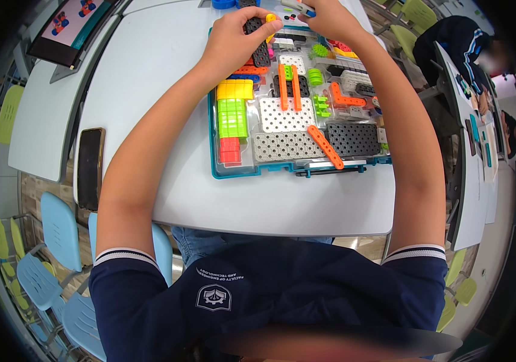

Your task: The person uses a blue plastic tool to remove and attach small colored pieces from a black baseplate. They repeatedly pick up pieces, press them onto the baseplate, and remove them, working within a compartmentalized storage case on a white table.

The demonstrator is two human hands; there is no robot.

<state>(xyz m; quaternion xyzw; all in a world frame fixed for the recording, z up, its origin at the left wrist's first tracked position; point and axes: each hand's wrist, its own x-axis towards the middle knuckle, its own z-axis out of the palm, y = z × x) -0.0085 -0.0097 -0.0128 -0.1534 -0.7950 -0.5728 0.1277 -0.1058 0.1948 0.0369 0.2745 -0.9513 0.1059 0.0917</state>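
My left hand (234, 36) is pinching a black strip (258, 42) over the tray (234, 172). My right hand (324, 15) is gripping a small grey piece (297, 7) nearby.

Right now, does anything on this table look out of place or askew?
One orange perforated strip lies diagonally across the grey and black plates in the teal parts tray, while most pieces sit squarely. A dark phone lies right at the table's left edge. Nothing looks spilled or broken.

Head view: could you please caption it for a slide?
Left hand grips a black perforated strip; right hand works beside it above a parts tray.
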